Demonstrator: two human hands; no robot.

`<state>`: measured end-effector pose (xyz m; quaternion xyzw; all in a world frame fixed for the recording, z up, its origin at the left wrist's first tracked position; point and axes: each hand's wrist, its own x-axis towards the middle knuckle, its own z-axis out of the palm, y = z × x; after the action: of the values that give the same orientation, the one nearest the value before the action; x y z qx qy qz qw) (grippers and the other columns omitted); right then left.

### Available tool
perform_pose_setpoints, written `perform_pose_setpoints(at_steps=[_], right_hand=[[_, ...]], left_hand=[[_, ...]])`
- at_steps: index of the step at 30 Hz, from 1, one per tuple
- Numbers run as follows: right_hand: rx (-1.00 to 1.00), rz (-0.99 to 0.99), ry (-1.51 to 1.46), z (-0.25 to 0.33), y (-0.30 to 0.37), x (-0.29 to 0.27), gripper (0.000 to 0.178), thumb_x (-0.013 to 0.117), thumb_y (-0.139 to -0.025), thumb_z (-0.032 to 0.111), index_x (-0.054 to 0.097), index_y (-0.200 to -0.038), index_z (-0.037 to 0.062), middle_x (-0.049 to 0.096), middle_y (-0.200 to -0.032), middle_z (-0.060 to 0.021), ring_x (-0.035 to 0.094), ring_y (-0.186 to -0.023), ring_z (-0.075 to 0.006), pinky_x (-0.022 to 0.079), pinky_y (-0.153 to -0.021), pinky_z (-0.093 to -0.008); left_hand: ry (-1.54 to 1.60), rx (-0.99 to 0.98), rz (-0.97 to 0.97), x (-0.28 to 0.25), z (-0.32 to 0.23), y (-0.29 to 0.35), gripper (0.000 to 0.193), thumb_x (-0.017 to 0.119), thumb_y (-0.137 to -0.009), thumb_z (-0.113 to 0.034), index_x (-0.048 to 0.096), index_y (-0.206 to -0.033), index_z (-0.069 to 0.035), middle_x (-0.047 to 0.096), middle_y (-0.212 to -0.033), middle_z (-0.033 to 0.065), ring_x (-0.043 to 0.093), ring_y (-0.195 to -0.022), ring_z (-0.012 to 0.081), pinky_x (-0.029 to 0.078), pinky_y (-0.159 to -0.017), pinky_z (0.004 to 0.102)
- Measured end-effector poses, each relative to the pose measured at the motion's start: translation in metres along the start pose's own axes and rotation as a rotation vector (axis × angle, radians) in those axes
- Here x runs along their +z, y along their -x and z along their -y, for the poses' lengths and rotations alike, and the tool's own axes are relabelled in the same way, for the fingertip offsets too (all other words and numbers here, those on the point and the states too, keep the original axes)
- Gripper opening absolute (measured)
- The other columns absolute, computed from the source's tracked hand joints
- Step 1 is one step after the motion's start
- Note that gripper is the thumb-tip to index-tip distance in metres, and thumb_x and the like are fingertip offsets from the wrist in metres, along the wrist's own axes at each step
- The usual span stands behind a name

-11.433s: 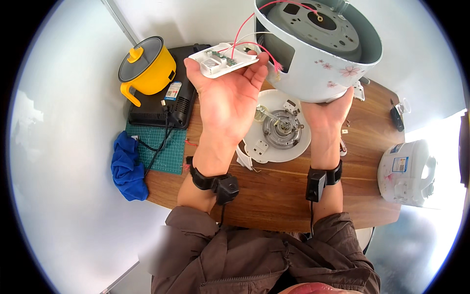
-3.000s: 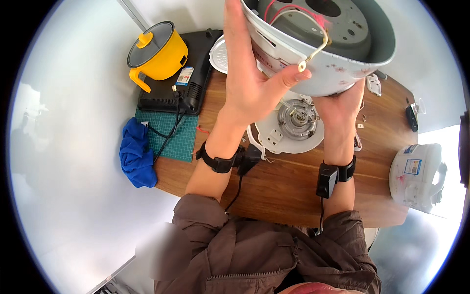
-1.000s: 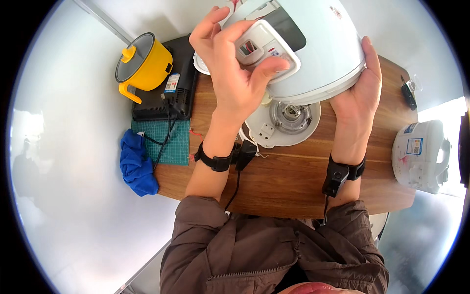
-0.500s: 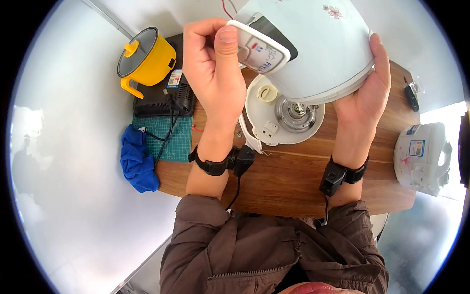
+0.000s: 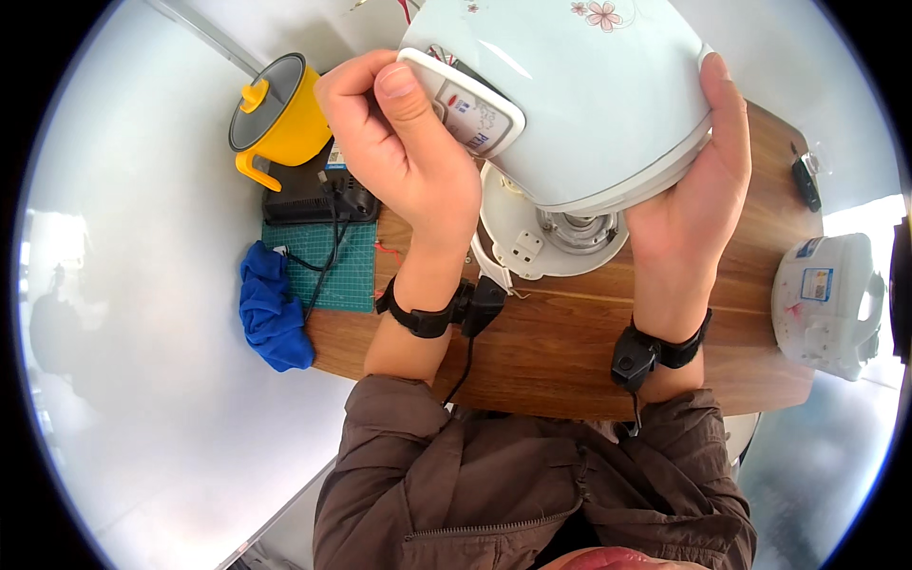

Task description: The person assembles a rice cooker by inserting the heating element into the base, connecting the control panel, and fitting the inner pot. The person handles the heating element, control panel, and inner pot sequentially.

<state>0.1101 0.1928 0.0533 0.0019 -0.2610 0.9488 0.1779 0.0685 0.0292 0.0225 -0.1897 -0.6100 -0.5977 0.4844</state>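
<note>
Left hand (image 5: 408, 142): white panel (image 5: 483, 106) pinched by one edge, close against the pale casing (image 5: 598, 104). Right hand (image 5: 698, 180): casing supported low at its side, tilted above the table (image 5: 570, 351). Wires (image 5: 443, 55) may be trapped if the panel is pressed crookedly.

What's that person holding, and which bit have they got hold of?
The left grip has a white panel by its left end; the right grip has the flowery pale shell by its lower right edge.
</note>
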Motion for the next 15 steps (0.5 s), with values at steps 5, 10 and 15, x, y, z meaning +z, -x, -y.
perform_pose_setpoints(at_steps=[5,10,15], right_hand=[[-0.028,0.016,-0.033,0.0,0.004,0.0,0.034,0.058,-0.1,0.026,0.061,-0.12,-0.0012,0.067,-0.118,-0.0112,0.065,-0.108,-0.022,0.054,-0.093,-0.0361],[-0.026,0.004,-0.048,0.0,0.008,0.003,0.033,0.059,-0.099,0.026,0.061,-0.12,-0.0001,0.067,-0.118,-0.0098,0.065,-0.108,-0.0213,0.054,-0.093,-0.036],[-0.035,0.014,-0.047,-0.004,0.009,-0.001,0.031,0.059,-0.099,0.026,0.062,-0.118,0.0014,0.067,-0.118,-0.0089,0.065,-0.108,-0.0207,0.053,-0.094,-0.0354]], left_hand=[[0.0,-0.003,-0.052,0.007,-0.001,0.005,0.029,0.05,-0.106,-0.03,0.052,-0.106,-0.001,0.056,-0.092,0.0013,0.049,-0.081,0.0054,0.042,-0.072,0.0211],[-0.1,0.07,-0.061,0.011,-0.003,0.01,0.03,0.05,-0.106,-0.03,0.049,-0.113,-0.001,0.053,-0.099,0.0032,0.047,-0.085,0.0067,0.042,-0.077,0.0229],[-0.144,0.098,-0.072,0.01,0.0,0.01,0.029,0.05,-0.106,-0.029,0.048,-0.114,-0.001,0.053,-0.098,0.0027,0.047,-0.086,0.007,0.041,-0.078,0.0226]])
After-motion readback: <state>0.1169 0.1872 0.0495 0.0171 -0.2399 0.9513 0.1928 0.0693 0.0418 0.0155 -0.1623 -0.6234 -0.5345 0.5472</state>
